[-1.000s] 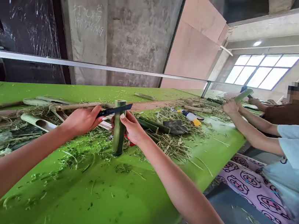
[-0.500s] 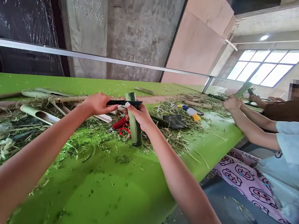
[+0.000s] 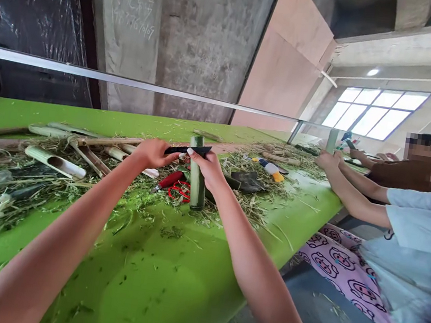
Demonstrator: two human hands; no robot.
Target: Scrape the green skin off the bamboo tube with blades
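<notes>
a dark knife laid across an upright bamboo tube, with thumbs very near the edge.
the left hand (image 3: 154, 154) is closed round the handle of the knife (image 3: 174, 150); the right hand (image 3: 212, 172) grips the bamboo tube (image 3: 198, 188) near its top, its foot seemingly on the green table (image 3: 150, 286), and both thumbs meet by the blade. from where i stand, a hard push or a knot in the bamboo could make the blade skip into a thumb, and a loose hold could let the tube tip or slide on the smooth top. i count one knife, one tube in hand, one red-handled tool (image 3: 170, 180), one pair of red scissors (image 3: 170, 192), one yellow-capped bottle (image 3: 270, 168) and two other people; the split bamboo pieces are several, too tangled in shavings to count.
</notes>
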